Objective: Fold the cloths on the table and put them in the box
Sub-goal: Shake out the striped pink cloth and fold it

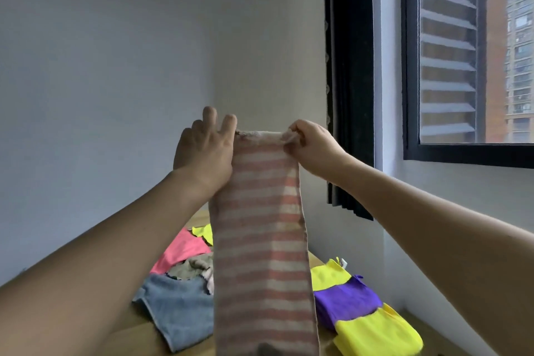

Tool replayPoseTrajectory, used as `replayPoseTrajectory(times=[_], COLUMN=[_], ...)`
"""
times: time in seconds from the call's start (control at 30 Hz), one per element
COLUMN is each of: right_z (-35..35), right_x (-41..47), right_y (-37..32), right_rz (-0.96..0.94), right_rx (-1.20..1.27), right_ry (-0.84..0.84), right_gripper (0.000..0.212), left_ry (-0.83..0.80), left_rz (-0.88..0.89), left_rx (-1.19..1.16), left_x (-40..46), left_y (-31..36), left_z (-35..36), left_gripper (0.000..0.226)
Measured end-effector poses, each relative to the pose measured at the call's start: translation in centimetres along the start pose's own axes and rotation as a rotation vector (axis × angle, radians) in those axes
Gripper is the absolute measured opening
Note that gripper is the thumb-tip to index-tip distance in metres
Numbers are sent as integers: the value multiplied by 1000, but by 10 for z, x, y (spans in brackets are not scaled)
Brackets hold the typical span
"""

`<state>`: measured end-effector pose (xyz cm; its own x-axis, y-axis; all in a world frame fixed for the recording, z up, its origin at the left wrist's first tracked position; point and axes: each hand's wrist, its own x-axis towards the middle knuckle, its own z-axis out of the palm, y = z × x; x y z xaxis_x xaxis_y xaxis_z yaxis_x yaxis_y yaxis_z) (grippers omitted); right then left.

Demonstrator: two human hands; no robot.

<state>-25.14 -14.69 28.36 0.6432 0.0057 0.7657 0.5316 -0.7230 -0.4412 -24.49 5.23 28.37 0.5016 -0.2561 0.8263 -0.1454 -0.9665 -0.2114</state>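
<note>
Both hands raised at arm's length, holding a pink-and-white striped terry towel (261,240) by its top edge. Left hand (203,150) at the left corner, fingers straight and upright, thumb hidden behind the fabric, so its grip is unclear. Right hand (310,147) pinches the right corner, fingers curled. Towel hangs long and narrow, apparently already doubled lengthwise; soft, limp, light, best held at the corners. Below, on the wooden table (135,335): crumpled blue cloth (179,309), grey cloth (190,267), pink cloth (182,248) left; folded yellow cloth (378,332) and purple cloth (345,300) right. Box not visible. Beyond, a dark-framed window (462,150).
</note>
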Motion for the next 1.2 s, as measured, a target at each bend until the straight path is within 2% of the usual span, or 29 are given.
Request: replayPoseTrajectory(times=[0.07, 0.13, 0.33, 0.4, 0.47, 0.53, 0.6, 0.67, 0.73, 0.8, 0.87, 0.9, 0.97, 1.07, 1.2], right_z=[1, -1, -17, -25, -32, -39, -45, -50, -56, -57, -55, -53, -49, -46, -46], right_x=[-1, -2, -5, -5, -7, -7, -8, -9, -9, -12, -18, -20, -22, -20, -11], right_y=[3, 4, -6, -11, -14, -17, -19, -16, -9, -3, -1, -1, -2, 3, 16], right_rz=[17, 82, 224, 225, 225, 228, 237, 280, 368, 435, 480, 498, 524, 534, 491], right_rx=[46, 158, 658, 749, 790, 827, 857, 867, 914, 978, 997, 1001, 1001, 950, 965], right_ry=[23, 7, -82, -112, -107, -95, -66, -13, 14, -47, -151, -196, -280, -397, -447], right_gripper=[10, 19, 37, 30, 12, 12, 12, 7, 11, 17, 15, 16, 20, 23, 25], left_ry=[79, 106, 119, 165, 229, 272, 266, 152, -46, -343, -671, -777, -897, -977, -1017], left_rz=[13, 18, -1, 23, 59, 92, 106, 38, -49, -129, -228, -271, -349, -437, -481], left_rx=[5, 10, -115, -107, -65, -44, 48, 98, -51, -456, -949, -1110, -1305, -1486, -1707], left_x=[2, 1, 0, 1, 4, 8, 10, 12, 15, 12, -3, -12, -31, -47, -47], left_y=[1, 2, 9, 7, 3, 1, 1, -3, -10, -14, -6, 1, 18, 42, 62], left_z=[1, -1, -18, -23, -27, -30, -36, -41, -40, -34, -20, -8, 20, 65, 104], left_gripper=[52, 52, 48, 37, 23, 14, 16, 25, 25, 37, 78, 97, 113, 100, 84])
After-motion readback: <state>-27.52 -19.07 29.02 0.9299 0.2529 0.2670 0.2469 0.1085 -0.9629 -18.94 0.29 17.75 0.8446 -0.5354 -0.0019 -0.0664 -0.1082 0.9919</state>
